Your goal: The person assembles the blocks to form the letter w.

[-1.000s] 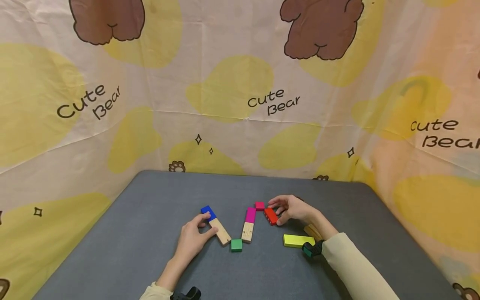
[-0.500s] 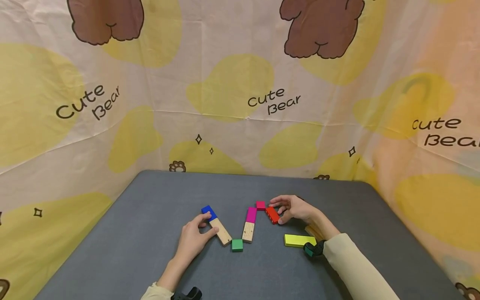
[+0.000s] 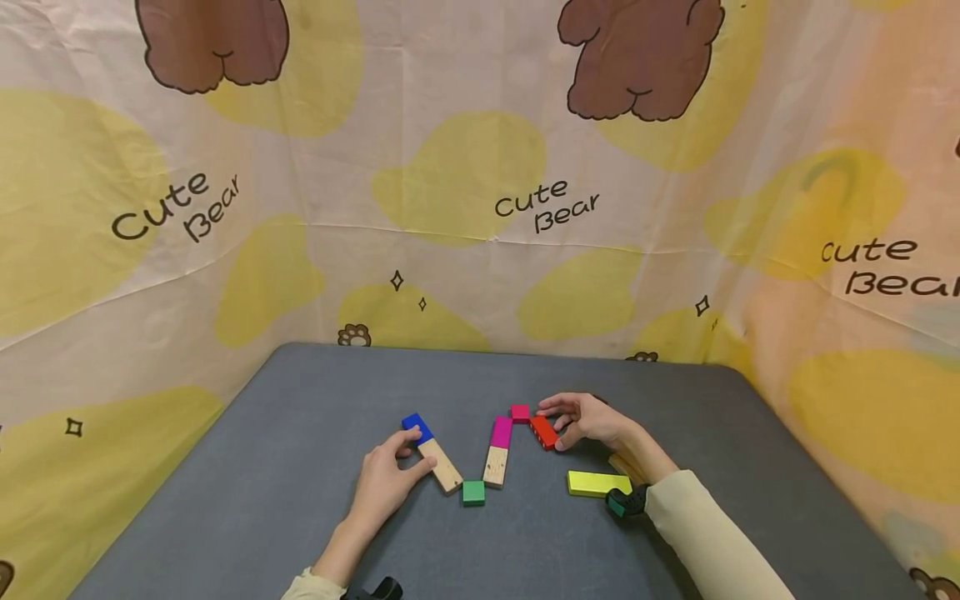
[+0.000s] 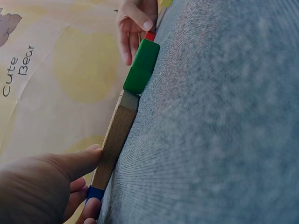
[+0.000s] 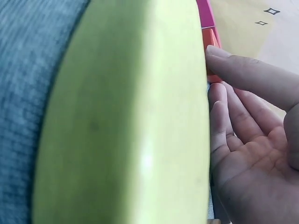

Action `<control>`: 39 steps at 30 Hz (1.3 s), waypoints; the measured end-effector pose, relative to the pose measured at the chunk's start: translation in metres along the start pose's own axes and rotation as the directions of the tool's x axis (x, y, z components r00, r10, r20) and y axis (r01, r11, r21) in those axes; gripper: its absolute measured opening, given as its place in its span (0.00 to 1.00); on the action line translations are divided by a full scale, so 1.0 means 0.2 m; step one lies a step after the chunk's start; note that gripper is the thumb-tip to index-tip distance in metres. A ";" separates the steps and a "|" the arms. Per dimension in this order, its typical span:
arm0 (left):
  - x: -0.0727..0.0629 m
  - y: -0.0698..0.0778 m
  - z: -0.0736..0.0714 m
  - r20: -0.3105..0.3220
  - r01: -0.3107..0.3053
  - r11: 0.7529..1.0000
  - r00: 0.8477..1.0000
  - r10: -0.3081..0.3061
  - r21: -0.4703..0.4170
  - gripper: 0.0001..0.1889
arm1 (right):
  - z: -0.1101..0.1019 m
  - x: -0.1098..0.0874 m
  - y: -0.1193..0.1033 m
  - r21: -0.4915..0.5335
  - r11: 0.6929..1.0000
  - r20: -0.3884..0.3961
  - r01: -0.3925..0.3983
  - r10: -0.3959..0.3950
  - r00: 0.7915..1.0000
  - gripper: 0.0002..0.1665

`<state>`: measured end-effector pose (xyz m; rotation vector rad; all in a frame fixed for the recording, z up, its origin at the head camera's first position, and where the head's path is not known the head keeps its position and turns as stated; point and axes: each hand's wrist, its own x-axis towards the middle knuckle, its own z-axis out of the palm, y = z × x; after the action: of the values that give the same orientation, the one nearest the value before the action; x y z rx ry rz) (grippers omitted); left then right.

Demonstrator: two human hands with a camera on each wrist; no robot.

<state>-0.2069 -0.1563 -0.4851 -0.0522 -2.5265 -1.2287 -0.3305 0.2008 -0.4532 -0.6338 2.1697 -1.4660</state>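
The brown block, right of the green block and a little beyond it, lies mostly hidden behind the right wrist. The yellow block, to the green block's right, has one end covered by the right wristband; in the right wrist view it is a blur filling much of the frame. The left wristband, nearer than the green block, is cut off below. Whether the blue piece and the wood piece are joined is hard to make out.

The tabletop is grey; beyond the green block hangs cream cloth printed with yellow patches, bears and lettering.

Left of the green block, the left hand reaches in with thumb and fingers spread, thumb touching the wood piece, fingers at the blue one; I cannot tell whether its grip pinches or merely touches.

The right hand, beyond and right of the green block, has its grip partly closed with the red block between thumb and fingers, the palm facing inward.
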 end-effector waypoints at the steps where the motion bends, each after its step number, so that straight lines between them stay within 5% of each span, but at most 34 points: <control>1: 0.00 0.00 0.00 0.000 0.000 1.000 1.000 0.000 -0.002 0.26 | 0.00 0.00 0.00 0.011 1.000 0.002 0.004 -0.004 1.000 0.43; 10: 0.00 0.00 0.01 -0.001 -0.001 1.000 1.000 0.001 -0.009 0.26 | -0.01 -0.05 0.00 0.071 0.995 0.000 0.068 -0.068 0.998 0.40; 15: 0.00 0.00 0.01 0.002 -0.005 1.000 1.000 0.005 -0.013 0.26 | -0.04 -0.10 -0.03 0.012 0.996 -0.151 0.087 -0.084 0.985 0.32; 18: 0.00 0.00 0.01 -0.002 -0.009 1.000 1.000 0.009 -0.017 0.26 | -0.05 -0.13 -0.05 -0.010 0.998 -0.312 0.058 -0.058 0.948 0.30; 21: 0.01 -0.01 0.01 -0.006 -0.007 1.000 1.000 0.007 -0.015 0.26 | -0.05 -0.15 -0.05 -0.005 1.000 -0.472 0.017 -0.018 0.881 0.32; 25: 0.00 -0.01 0.01 -0.006 0.002 1.000 1.000 -0.002 -0.003 0.26 | -0.04 -0.17 -0.02 0.047 0.998 -0.585 -0.032 0.053 0.810 0.33; 31: 0.00 -0.02 0.01 -0.007 -0.001 1.000 1.000 0.001 0.002 0.26 | -0.04 -0.19 0.02 0.085 0.993 -0.620 -0.080 0.116 0.776 0.40; 39: 0.01 -0.01 0.01 -0.005 -0.004 1.000 1.000 0.004 -0.004 0.26 | -0.05 -0.19 0.07 0.079 0.985 -0.619 -0.153 0.169 0.767 0.47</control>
<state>-0.2089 -0.1571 -0.4873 -0.0548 -2.5190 -1.2313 -0.3080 0.2353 -0.4599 0.0931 2.5955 -1.7780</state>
